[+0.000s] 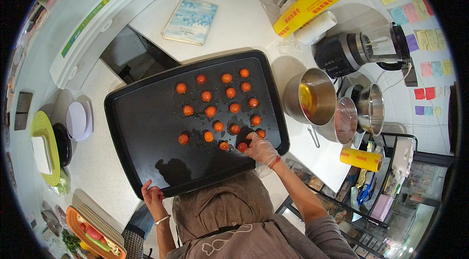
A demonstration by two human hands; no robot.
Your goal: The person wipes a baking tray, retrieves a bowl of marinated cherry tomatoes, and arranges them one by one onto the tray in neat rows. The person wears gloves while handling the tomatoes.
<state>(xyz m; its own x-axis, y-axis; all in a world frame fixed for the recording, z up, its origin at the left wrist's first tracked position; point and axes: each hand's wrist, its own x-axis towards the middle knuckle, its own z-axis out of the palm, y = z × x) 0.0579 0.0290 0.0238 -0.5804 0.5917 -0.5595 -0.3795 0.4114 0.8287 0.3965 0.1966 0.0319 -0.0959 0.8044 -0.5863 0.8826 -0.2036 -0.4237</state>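
Note:
A black rectangular baking tray (146,130) lies tilted across the counter before me, its near edge against my apron (223,204). Several glossy, round, orange-red balls, apparently salted egg yolks (210,111), stand apart in loose rows on its right half, with wet spots around them. My right hand (261,151), in a clear plastic glove, has its fingertips at one yolk (242,147) near the tray's near right part. My bare left hand (153,195) grips the rim at the near left corner; its fingers are partly hidden there.
Right of the tray stands a steel bowl (311,97) with yellow liquid, near a film-covered bowl (346,119) and a blender (351,52). A yellow wrap box (309,6) and notebook (190,20) lie beyond. Left are a kitchen scale (78,121) and a vegetable basket (121,237).

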